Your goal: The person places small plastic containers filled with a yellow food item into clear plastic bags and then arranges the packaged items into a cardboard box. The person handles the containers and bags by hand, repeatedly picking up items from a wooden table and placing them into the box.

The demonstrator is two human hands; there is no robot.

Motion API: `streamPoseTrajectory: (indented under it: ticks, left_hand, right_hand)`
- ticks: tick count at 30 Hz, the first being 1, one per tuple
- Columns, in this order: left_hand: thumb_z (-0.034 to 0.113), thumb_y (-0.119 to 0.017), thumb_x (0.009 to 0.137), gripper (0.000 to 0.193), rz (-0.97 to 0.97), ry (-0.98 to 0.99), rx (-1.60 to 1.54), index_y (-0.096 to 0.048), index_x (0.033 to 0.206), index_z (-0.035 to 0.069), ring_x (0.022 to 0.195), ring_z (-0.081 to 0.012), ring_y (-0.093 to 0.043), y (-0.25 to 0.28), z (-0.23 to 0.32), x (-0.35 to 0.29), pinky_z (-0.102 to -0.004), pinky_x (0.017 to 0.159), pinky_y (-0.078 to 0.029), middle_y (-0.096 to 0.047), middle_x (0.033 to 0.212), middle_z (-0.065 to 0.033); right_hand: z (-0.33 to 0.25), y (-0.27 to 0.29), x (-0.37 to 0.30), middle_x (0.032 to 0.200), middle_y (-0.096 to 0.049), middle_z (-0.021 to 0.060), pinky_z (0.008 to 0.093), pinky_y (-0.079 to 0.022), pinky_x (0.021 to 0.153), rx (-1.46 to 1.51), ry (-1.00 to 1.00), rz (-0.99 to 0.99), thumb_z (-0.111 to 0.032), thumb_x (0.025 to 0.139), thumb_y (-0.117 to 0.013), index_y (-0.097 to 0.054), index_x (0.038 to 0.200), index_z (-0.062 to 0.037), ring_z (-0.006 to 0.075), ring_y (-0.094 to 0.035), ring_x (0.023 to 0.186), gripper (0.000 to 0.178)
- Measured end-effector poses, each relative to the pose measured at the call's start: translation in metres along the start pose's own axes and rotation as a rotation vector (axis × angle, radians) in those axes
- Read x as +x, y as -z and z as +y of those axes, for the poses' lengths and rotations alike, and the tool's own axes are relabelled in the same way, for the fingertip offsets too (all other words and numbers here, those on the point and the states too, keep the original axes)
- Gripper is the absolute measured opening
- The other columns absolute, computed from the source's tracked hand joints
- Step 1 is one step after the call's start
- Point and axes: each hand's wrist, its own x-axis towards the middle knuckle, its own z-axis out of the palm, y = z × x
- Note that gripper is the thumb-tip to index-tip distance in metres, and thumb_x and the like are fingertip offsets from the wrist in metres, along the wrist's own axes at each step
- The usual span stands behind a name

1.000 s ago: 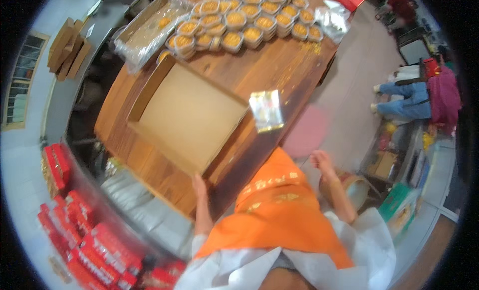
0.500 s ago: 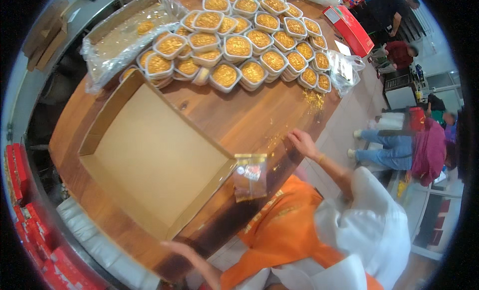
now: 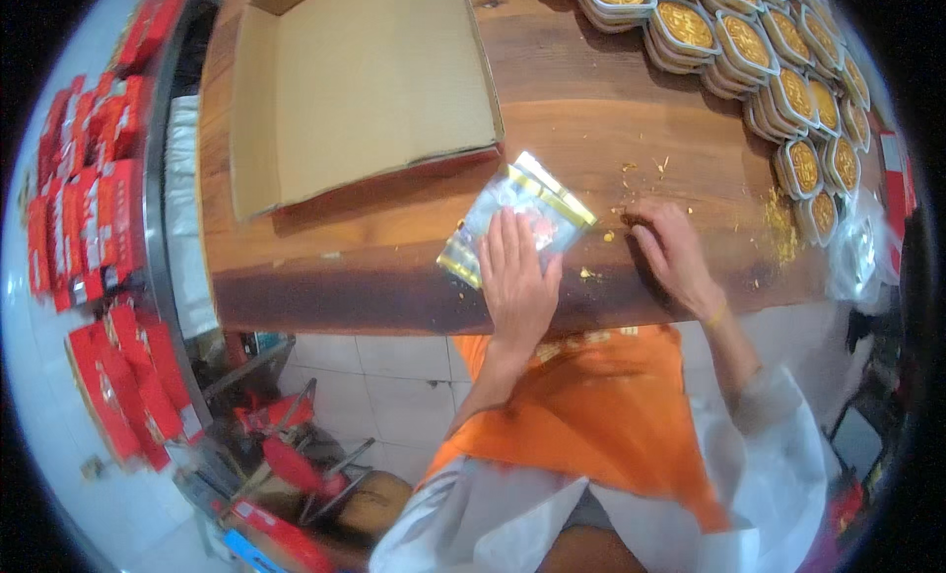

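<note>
My left hand lies flat, fingers stretched, on a clear plastic packet with gold-striped edges near the front of the table. More than one packet may be stacked there; the hand hides part of it. My right hand rests at the table to the right of the packet, fingers loosely bent and thumb apart, with nothing seen in it. Yellow crumbs lie between the two hands. Just beyond the packet, to the left, a shallow cardboard box stands with its bare inside facing up.
Stacks of golden mooncakes in clear plastic trays fill the far right of the wooden table. A crumpled plastic bag sits at the right edge. Red boxes are piled on the left, and a red stool stands below the table.
My head view has swung round to the left and lower. My left hand has come from below the box onto the packet. My right hand stays near the crumbs.
</note>
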Motion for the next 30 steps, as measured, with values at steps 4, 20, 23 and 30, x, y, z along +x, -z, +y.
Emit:
streamPoseTrajectory:
  ticks: [4,20,23,30]
  left_hand:
    - [0.024,-0.050,0.086,0.052,-0.109,-0.247,0.040,-0.037,0.130,-0.001,0.130,-0.0298,-0.028,-0.018,0.020,0.012,-0.0424,0.108,-0.018,-0.033,0.138,-0.0172]
    - [0.008,-0.064,0.075,0.014,0.052,-0.300,-0.124,-0.061,0.087,0.003,0.094,-0.0297,-0.053,-0.014,0.009,0.035,-0.0377,0.081,-0.042,-0.058,0.095,-0.0113]
    - [0.006,-0.064,0.073,0.013,0.054,-0.318,0.065,-0.061,0.086,0.004,0.092,-0.0277,-0.055,-0.017,0.008,0.027,-0.0389,0.081,-0.043,-0.059,0.098,-0.0102]
    - [0.010,-0.064,0.076,0.013,-0.027,-0.175,0.288,-0.058,0.085,0.005,0.083,-0.0267,-0.056,-0.017,0.037,0.027,-0.0364,0.066,-0.047,-0.058,0.092,-0.0100]
  right_hand:
    - [0.015,0.007,-0.035,0.098,-0.058,0.0134,0.0363,-0.043,0.082,0.148,-0.041,0.113,-0.007,0.085,-0.053,-0.055,0.099,-0.0016,0.0295,-0.054,0.094,0.015]
    - [0.044,0.058,-0.092,0.096,-0.060,0.0136,0.0337,-0.047,0.077,0.221,-0.064,0.252,-0.005,0.084,-0.054,-0.058,0.095,-0.0010,0.0277,-0.059,0.089,0.012]
    - [0.051,0.068,-0.087,0.095,-0.060,0.0132,0.0344,-0.046,0.078,0.193,-0.083,0.220,-0.005,0.083,-0.055,-0.058,0.094,-0.0015,0.0288,-0.058,0.089,0.012]
    - [0.078,0.141,-0.068,0.098,-0.058,0.0130,0.0394,-0.044,0.079,-0.282,-0.042,0.417,-0.007,0.074,-0.064,-0.056,0.097,-0.0024,0.0308,-0.055,0.091,0.025]
